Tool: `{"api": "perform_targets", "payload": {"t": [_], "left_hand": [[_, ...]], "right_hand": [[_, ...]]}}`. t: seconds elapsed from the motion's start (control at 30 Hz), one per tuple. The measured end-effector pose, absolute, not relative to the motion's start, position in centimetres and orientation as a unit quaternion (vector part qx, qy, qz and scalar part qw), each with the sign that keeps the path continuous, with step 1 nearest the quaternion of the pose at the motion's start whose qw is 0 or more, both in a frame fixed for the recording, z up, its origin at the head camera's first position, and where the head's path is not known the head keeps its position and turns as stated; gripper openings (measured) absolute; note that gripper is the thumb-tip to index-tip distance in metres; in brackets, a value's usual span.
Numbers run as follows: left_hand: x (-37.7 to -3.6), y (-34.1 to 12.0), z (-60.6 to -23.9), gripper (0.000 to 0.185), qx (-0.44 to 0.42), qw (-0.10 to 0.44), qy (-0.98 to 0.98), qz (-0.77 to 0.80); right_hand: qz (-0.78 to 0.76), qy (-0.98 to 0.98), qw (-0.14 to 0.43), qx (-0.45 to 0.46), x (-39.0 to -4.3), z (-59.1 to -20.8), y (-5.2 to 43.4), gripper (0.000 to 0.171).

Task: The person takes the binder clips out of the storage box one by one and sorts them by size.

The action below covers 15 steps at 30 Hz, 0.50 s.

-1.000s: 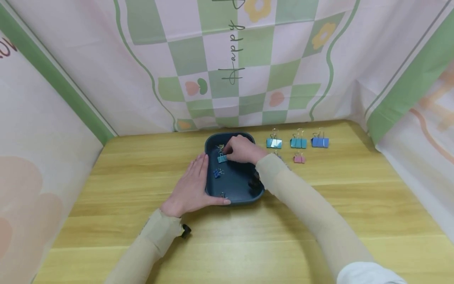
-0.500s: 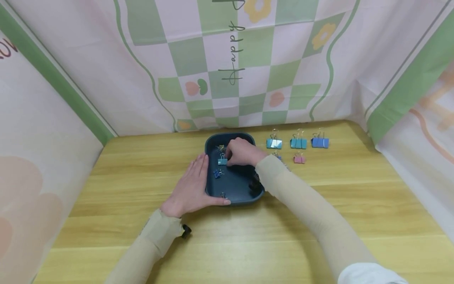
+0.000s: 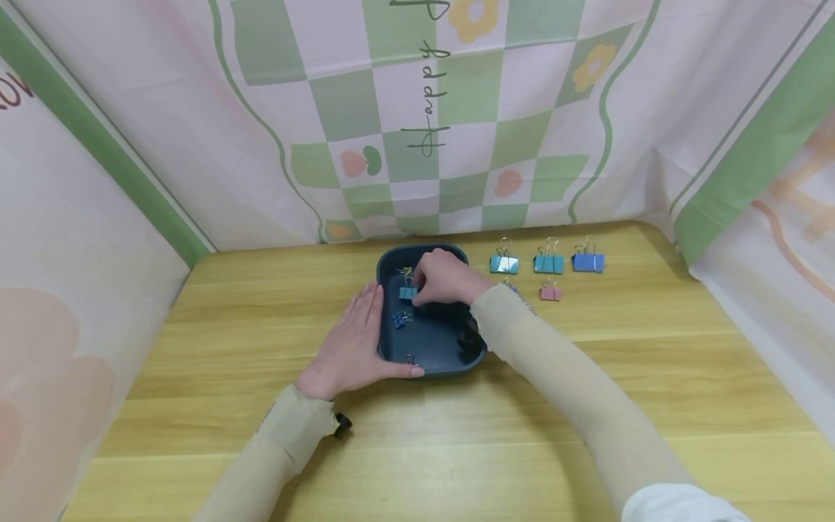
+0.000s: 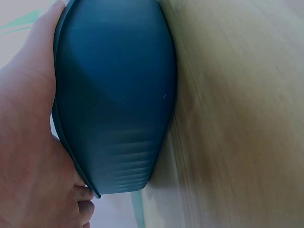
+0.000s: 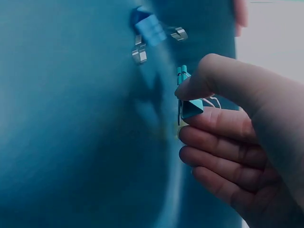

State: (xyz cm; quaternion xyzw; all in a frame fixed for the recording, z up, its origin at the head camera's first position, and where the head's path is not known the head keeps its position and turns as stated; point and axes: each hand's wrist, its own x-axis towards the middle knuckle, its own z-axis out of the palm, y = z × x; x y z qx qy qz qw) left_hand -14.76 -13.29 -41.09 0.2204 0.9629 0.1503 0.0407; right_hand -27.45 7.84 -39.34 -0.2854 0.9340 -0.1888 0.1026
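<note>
Partly thumb-hidden: teal clip (image 5: 192,109), pinched in right hand (image 3: 446,277). Left hand (image 3: 349,341), straight-fingered, touches tray (image 3: 433,346); near-end clip (image 3: 411,359) half-hidden.

Head view looks forward and down on the tray (image 3: 433,344); left-wrist view faces its outer wall (image 4: 114,80), near; right-wrist view looks in closely, sharing the teal clip (image 5: 192,109) with the head view.

The tray (image 3: 430,344) is dark blue. The silver-handled clip (image 5: 192,109) in the right hand (image 3: 446,278) is teal; a nearer small clip (image 3: 401,320) is deep blue. Far right, the left large clip (image 3: 504,265) and middle large clip (image 3: 548,264) are shiny teal, the right large clip (image 3: 588,263) blue, a nearer little clip (image 3: 550,294) pink. Yellow-brown grain streaks the bench (image 3: 261,312). The far curtain (image 3: 466,94) is white, green-checked, flowered in yellow-orange.
</note>
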Motion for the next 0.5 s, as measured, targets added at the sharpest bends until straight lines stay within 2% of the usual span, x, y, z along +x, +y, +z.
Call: {"api": "perform_targets", "payload": {"t": [0.5], "left_hand": [[-14.9,-13.2,-41.3,0.140,0.220,0.041,0.962,0.156]], "right_hand": [[-0.231,0.915,0.030,-0.330,-26.3,-34.8,8.9,0.028]]}}
